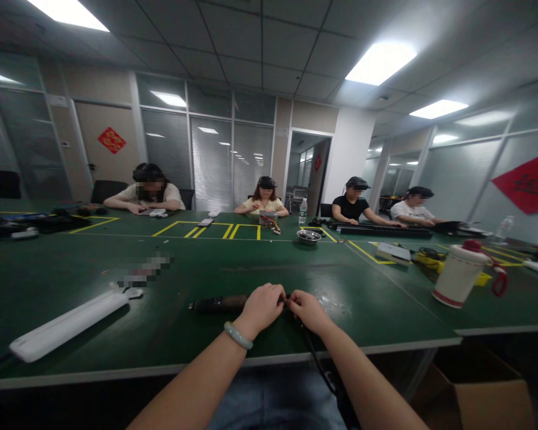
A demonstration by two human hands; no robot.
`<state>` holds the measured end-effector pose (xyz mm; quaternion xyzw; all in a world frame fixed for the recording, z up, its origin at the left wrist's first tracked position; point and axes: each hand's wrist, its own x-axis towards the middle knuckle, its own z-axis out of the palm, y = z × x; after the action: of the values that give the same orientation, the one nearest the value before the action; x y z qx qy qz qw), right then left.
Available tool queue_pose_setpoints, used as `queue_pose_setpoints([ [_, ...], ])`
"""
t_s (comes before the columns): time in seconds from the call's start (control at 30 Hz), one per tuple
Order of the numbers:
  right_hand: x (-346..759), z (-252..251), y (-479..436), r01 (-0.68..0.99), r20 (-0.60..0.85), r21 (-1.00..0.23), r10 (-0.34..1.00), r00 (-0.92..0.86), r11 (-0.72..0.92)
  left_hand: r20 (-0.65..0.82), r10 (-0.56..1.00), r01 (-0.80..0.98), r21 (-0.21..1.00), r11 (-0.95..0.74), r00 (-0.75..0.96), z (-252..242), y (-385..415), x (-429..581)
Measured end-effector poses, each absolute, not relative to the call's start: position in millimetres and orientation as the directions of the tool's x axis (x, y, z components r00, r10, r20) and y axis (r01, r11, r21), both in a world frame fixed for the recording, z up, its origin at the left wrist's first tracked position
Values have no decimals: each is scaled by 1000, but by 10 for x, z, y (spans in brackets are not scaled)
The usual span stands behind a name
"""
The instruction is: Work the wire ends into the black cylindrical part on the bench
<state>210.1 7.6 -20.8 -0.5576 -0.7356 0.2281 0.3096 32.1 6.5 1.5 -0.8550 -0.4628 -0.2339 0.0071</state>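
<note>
My left hand, with a pale green bangle on its wrist, is closed, its fingertips pinching close to those of my right hand. A short dark bit of black cord shows between the fingertips; its exact shape there is too small to make out. From under my right hand the black cord hangs over the table edge toward my lap. A dark cylindrical tool with a brownish section lies on the green table, its right end hidden behind my left hand.
A white power strip lies at left. To the right stand a white cup with a red lid and a white box. Farther back are a metal bowl and a water bottle. Several people sit across the table. A cardboard box is below right.
</note>
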Motion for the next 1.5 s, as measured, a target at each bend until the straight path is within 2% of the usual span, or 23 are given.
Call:
queue_pose_setpoints([
  [0.17, 2101, -232, 89, 659, 171, -709, 968, -184, 250, 419, 790, 798, 211, -565, 448, -1, 64, 327],
  [0.37, 2111, -272, 128, 679, 206, -679, 960, -190, 280, 414, 783, 801, 181, -570, 464, -2, 65, 331],
  [0.73, 2115, -244, 106, 650, 210, -708, 961, -181, 277, 401, 788, 797, 196, -572, 467, -52, 117, 332],
  [1.5, 2118, -261, 123, 652, 204, -704, 960, -193, 280, 484, 738, 783, 157, -602, 470, -57, 105, 344],
])
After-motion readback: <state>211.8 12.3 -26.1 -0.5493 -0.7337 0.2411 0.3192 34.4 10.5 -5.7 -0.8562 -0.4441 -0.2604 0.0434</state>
